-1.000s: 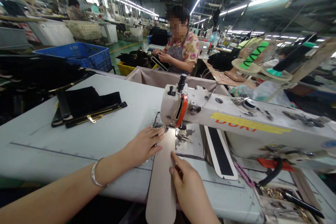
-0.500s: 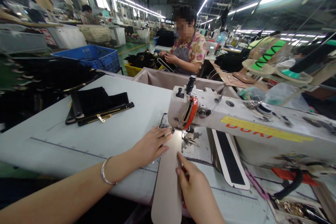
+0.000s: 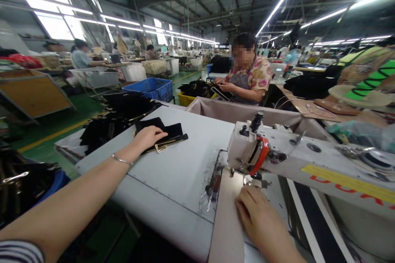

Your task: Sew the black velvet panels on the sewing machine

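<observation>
My left hand (image 3: 150,136) lies over a folded black piece with a gold zipper (image 3: 173,131) on the left part of the sewing table. Its fingers are stretched out toward the right; the thumb is mostly hidden. A long beige strip (image 3: 226,218) runs from under the head of the sewing machine (image 3: 247,148) toward me. Curled at the strip's right edge, just in front of the needle area, is my right hand (image 3: 262,218). Its fingertips are partly hidden. A black strip with white borders (image 3: 317,222) rests to the right, beneath the machine arm.
A heap of black zippered pieces (image 3: 108,119) stands left of the table (image 3: 185,172), near a blue crate (image 3: 154,86). Behind the machine is a beige cloth-lined trough (image 3: 210,109). Across from me a person (image 3: 247,70) handles a dark piece.
My left hand has left the beige strip and moved left onto the black zippered piece. My right hand has moved up along the strip, nearer the needle. The view has turned left.
</observation>
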Tool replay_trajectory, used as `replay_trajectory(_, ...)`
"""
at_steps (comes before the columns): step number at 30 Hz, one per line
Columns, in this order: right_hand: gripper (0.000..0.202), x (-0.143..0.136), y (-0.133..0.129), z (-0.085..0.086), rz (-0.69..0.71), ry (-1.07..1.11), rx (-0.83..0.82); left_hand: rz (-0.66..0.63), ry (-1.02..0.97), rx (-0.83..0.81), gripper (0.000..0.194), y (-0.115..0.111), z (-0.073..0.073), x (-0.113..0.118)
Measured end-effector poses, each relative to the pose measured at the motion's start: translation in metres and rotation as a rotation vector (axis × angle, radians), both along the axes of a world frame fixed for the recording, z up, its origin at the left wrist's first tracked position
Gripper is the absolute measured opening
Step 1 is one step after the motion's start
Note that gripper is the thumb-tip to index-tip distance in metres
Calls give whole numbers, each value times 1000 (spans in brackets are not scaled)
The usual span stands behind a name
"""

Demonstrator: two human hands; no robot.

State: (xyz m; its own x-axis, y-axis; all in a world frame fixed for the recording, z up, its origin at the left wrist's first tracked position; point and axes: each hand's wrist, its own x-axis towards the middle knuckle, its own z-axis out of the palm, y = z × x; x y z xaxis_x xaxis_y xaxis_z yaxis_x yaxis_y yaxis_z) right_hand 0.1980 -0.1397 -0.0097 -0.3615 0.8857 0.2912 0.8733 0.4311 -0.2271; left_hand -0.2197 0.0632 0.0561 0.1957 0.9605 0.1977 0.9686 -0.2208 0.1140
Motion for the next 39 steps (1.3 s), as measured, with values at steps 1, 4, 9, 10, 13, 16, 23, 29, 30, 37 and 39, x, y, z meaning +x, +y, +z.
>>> replay_trajectory(1,10,0,2,-3,-15,9,26,3,19,-4,36,2,-1,-4)
replay_trajectory(4,11,-3,2,-10,-46,0,106,-16,79,-12,28,6,-4,-5)
replay_trajectory(9,31,-3,-1,-13,-22,-78,165,-71,144,-41,28,4,-1,0)
replay_trajectory(10,32,-3,-1,-13,-23,-85,172,-76,151,-37,31,3,1,1)
replay_trajectory(13,33,-2,0,-14,-23,-96,176,-79,170,-10,33,0,15,1)
replay_trajectory(16,34,-1,1,-14,-18,-95,152,-45,179,88,29,-9,40,2)
replay_trajectory(23,46,-7,2,-4,-19,-115,124,-487,-8,128,43,-129,50,67)
replay_trajectory(29,48,-10,-1,2,-34,-94,83,-623,-238,-282,30,-145,5,131)
replay_trajectory(30,48,-10,-1,3,-40,-89,82,-571,-243,-200,30,-129,-2,137)
replay_trajectory(37,46,-14,-4,10,-90,-83,44,-398,-274,-139,14,-64,-33,161)
replay_trajectory(39,46,-15,-4,11,-91,-81,37,-446,-311,-200,13,-72,-30,163)
